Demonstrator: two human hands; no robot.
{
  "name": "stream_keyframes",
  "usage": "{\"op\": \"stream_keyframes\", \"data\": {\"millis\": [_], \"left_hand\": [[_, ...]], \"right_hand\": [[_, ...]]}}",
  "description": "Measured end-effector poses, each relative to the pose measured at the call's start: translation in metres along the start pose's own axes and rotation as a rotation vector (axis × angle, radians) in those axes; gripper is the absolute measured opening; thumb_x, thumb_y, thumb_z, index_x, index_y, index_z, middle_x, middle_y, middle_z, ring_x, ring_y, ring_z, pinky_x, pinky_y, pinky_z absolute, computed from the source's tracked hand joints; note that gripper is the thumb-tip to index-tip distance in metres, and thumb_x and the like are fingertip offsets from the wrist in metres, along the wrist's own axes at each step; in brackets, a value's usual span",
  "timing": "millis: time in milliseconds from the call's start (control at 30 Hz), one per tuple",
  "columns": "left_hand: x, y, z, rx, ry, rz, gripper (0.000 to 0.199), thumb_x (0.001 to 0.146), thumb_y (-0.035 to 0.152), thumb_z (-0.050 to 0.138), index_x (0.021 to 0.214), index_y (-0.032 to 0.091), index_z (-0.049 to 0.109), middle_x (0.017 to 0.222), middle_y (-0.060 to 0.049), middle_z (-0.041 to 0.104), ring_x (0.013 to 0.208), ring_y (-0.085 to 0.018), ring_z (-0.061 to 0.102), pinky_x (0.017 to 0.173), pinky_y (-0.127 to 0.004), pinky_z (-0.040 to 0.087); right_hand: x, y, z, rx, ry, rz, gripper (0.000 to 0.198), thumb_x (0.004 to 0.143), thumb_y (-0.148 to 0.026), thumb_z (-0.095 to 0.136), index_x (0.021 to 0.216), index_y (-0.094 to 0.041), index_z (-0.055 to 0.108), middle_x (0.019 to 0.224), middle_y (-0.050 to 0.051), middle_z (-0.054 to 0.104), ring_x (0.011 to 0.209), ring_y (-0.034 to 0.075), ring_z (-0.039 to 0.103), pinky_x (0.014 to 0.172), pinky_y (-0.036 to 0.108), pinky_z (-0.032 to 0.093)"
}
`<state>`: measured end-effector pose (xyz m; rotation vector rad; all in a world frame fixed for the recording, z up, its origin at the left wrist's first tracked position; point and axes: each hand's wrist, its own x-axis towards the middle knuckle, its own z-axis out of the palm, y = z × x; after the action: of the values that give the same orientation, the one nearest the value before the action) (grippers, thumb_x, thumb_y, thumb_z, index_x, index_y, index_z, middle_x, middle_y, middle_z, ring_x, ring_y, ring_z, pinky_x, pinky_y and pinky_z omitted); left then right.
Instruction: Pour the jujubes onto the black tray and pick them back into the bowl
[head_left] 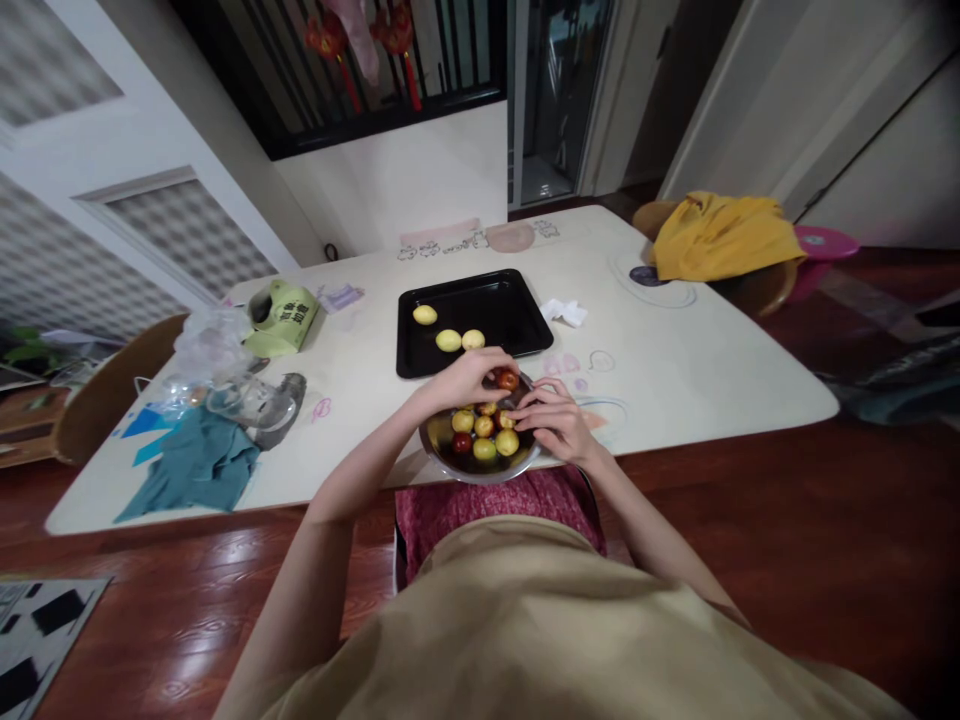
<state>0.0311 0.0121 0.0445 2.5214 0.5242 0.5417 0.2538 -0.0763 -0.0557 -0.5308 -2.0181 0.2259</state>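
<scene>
OK, my feed, nearest first: dark-red floor (735,520), then white table (675,370), doodled on. Steel bowl (480,474) sits at the near edge, mouth up, round so equal every way, w/ mixed fruit (484,450) inside. L hand (474,375) is over the bowl's far side, fingers round a red fruit (507,380); can't tell if gripped, nor how its axis lies. R hand (559,415), close but apart, reaches in over the R rim; grip unclear. Just beyond: black tray (491,300), long axis approx L–R, 3 yellow fruits (448,341) on it; tissue (566,313) beside. Bkgd: yellow cloth (724,235) on chair (772,287), barred window (450,60).
</scene>
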Motion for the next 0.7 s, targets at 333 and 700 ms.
{"op": "stream_keyframes", "data": {"millis": [333,700], "left_hand": [[-0.018,-0.005,0.013,0.052,-0.086,0.055,0.029,0.094,0.015,0.075,0.123,0.017,0.078,0.125,-0.013,0.079,0.117,-0.027,0.076,0.106,-0.038,0.058],[-0.044,-0.006,0.016,0.059,-0.084,-0.008,0.035,0.106,0.022,0.062,0.139,0.021,0.073,0.143,-0.010,0.074,0.140,-0.027,0.066,0.124,-0.048,0.051]], "right_hand": [[0.001,-0.003,0.000,-0.051,0.081,-0.062,0.040,0.112,-0.043,0.047,0.100,-0.024,0.081,0.098,0.005,0.085,0.092,0.026,0.074,0.097,0.052,0.049],[0.001,-0.001,0.003,-0.173,0.045,0.076,0.041,0.112,-0.039,0.043,0.111,-0.025,0.082,0.111,0.007,0.085,0.110,0.029,0.072,0.099,0.053,0.047]]}}
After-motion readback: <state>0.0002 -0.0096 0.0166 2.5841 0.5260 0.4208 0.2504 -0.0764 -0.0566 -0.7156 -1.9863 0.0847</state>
